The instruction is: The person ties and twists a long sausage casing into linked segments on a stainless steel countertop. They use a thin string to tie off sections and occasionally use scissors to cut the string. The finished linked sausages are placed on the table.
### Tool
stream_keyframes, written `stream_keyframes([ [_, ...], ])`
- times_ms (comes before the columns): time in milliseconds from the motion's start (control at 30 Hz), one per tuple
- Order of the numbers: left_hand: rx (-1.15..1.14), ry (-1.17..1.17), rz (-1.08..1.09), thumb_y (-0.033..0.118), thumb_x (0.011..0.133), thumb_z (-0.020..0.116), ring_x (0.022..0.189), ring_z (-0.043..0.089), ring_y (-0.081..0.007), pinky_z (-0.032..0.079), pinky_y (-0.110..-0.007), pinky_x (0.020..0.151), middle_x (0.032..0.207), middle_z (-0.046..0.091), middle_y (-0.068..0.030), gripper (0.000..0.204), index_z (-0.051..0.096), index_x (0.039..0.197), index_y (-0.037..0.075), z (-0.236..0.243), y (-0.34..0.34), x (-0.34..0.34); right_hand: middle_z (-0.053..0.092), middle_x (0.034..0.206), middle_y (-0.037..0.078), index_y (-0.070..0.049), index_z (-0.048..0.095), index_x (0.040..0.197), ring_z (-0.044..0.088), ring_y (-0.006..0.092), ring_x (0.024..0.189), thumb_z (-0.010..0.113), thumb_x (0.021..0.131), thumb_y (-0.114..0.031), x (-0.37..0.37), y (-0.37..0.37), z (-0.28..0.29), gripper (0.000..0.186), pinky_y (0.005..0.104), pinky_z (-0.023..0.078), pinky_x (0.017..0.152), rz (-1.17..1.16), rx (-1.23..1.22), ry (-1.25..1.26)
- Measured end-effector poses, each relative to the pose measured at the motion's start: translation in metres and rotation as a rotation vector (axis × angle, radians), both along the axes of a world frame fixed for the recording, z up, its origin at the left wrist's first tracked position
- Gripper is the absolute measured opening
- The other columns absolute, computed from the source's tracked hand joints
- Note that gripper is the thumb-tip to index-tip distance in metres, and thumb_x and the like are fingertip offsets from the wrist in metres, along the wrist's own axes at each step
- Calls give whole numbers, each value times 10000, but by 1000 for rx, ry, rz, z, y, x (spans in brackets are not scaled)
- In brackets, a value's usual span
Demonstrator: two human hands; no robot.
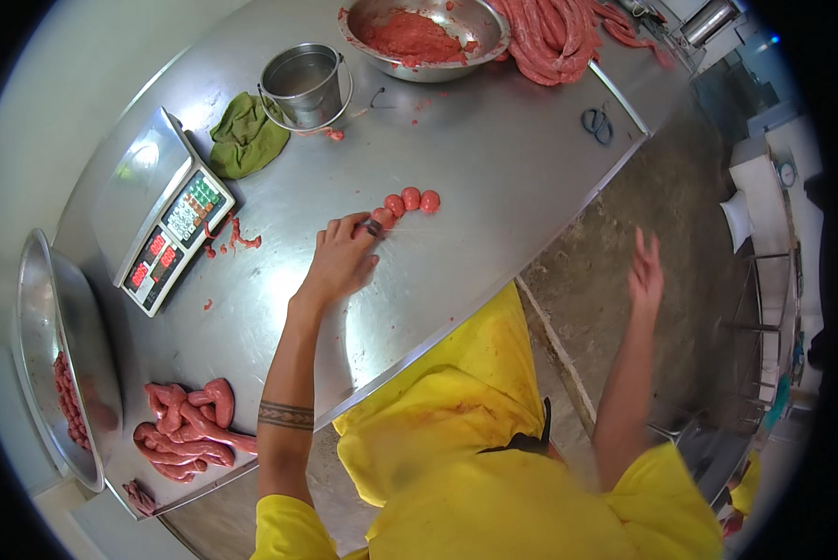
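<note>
A short row of round red meat links [410, 199] lies on the steel table. At its near-left end, my left hand [347, 247] has its fingers curled at the links, with a small dark metal object at the fingertips that I cannot make out clearly. My right hand [645, 271] is raised beyond the table's front edge, fingers loosely apart, holding nothing. Left of the links sits a digital scale [181, 207] with red scraps [244, 241] beside it. Long pink filled casings [186, 429] lie in a pile at the near left.
Along the back are a green cloth [249, 135], a metal pail [302, 79], a bowl of red mince [410, 37], more casings [550, 37] and scissors [596, 124]. A large steel basin [92, 401] stands at the left. The table [475, 140] ends at a diagonal edge above concrete floor.
</note>
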State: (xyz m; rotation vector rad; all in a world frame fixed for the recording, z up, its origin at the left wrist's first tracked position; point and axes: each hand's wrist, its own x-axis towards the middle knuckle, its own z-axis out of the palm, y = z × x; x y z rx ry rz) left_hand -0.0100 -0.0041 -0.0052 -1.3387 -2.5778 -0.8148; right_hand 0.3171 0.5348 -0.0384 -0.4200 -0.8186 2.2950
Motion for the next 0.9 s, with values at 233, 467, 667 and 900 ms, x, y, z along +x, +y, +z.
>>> stream_keyframes([
  [233,458,-650,397,100,869,778,833,720,-289,565,-361,777,974,744,-173,632,519,1443,56,-3,-1,20,757,1060,91,-150,777,958,712,294,1052,678,865,-235,-306,-300,56,160,566,537,831,678,2010,-721],
  [467,291,-610,654,124,835,813,776,726,-299,552,-367,730,860,739,-202,242,723,982,-46,-4,5,17,375,1612,221,21,314,1564,452,323,1446,715,916,-115,-99,-337,90,774,409,413,1144,984,1366,-558],
  [667,25,-159,286,177,867,751,859,651,-259,527,-388,754,912,668,-101,105,754,904,78,-9,6,24,696,838,47,-40,680,1003,645,187,720,586,921,36,173,-144,143,146,355,509,662,997,942,-1156],
  [900,-159,75,25,177,856,744,1066,579,-261,491,-408,911,1125,639,-26,254,734,1110,168,-2,-23,15,602,1395,163,-133,508,1484,638,239,847,565,1002,-126,155,-15,-31,486,388,550,660,-28,-111,-355],
])
